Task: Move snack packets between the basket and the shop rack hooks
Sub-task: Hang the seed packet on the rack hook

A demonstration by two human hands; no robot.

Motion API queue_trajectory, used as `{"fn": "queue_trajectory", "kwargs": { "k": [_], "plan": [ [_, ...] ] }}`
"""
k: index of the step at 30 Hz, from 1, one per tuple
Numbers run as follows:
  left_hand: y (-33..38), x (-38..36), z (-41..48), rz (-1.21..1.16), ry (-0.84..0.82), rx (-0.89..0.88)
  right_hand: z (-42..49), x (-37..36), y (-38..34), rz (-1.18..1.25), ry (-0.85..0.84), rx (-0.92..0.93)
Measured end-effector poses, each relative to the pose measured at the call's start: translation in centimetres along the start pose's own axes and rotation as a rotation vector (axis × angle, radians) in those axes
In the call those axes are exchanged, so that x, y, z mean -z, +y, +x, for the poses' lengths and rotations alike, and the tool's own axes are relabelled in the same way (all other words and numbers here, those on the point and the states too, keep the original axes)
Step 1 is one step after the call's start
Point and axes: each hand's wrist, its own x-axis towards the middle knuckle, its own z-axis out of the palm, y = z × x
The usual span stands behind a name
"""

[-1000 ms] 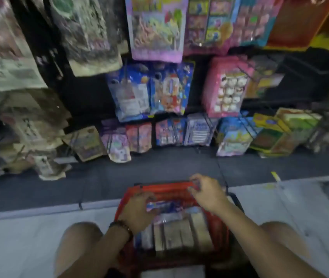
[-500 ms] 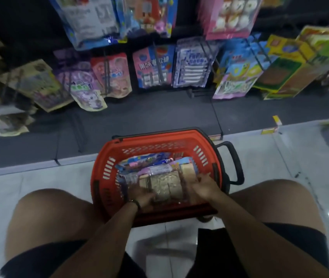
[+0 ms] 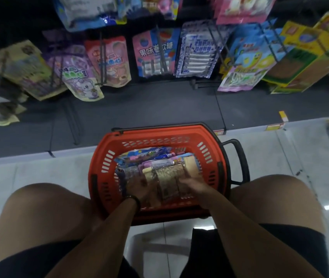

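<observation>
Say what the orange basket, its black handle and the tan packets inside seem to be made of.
Orange basket: moulded plastic, matt, judging by its slotted walls. Black handle: probably plastic, smooth; could be coated metal. Tan packets: thin film or foil, glossy, crinkled; blur leaves it open.

left grip [image 3: 139,188] lowered, closure unclear | right grip [image 3: 194,187] lowered, closure unclear

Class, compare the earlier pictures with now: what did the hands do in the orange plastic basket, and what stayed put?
The left hand and right hand drew back from the far part of the orange plastic basket to its near side, onto the beige snack packets; blur hides any grip. The basket and the hanging rack packets stayed put.
</observation>
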Motion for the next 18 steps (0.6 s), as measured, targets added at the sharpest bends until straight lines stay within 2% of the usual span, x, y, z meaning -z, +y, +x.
{"fn": "queue_trajectory", "kwargs": {
  "k": [3, 8, 11, 13, 15, 18],
  "plan": [
    [1.8, 0.9, -1.4, -0.012, 0.015, 0.013, -0.2, -0.5, 0.4, -0.036, 0.034, 0.067],
    [9.3, 3.4, -7.6, -0.101, 0.015, 0.022, -1.3, -1.1, -0.3, -0.078, 0.007, 0.072],
    [9.4, 3.5, -7.5, -0.164, 0.074, 0.093, -2.1, -1.2, -0.7, -0.073, 0.062, 0.116],
    [7.6, 3.2, -5.8, -0.304, 0.111, 0.104, -2.8, -1.4, -0.8, -0.100, 0.058, 0.153],
    [9.5, 3.6, -7.2, -0.372, 0.078, 0.131, -1.7, -1.0, 0.7, -0.213, 0.065, 0.186],
    [12.3, 3.7, -9.8, -0.356, -0.032, 0.158, 2.3, -0.7, 4.4, -0.476, -0.025, 0.191]
  ]
}}
